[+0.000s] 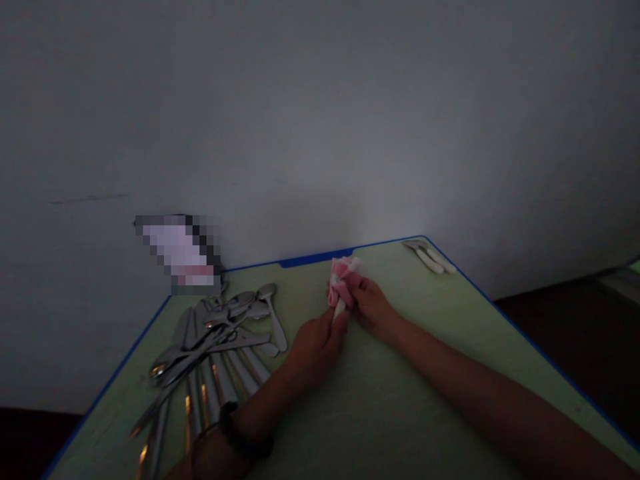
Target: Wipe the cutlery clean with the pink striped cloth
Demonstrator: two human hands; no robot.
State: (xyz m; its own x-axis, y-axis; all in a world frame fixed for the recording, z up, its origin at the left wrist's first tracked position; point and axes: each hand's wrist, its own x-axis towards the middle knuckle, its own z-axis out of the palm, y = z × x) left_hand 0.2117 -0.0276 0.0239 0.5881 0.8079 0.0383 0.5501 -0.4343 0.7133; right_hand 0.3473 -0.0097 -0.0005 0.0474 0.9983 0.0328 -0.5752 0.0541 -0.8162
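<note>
My right hand (373, 305) is closed around a pink and white cloth (343, 275) near the far middle of the green table (400, 400). The cloth is wrapped over one end of a white-handled utensil (339, 308). My left hand (315, 347) pinches the utensil's white handle just below the cloth. What kind of utensil it is stays hidden under the cloth. A dark band sits on my left wrist.
A pile of several metal spoons and knives (215, 347) lies on the left part of the table. Two white-handled utensils (430, 257) rest at the far right corner. A blurred-out object (183, 253) stands at the back left. A pale wall rises behind the blue-edged table.
</note>
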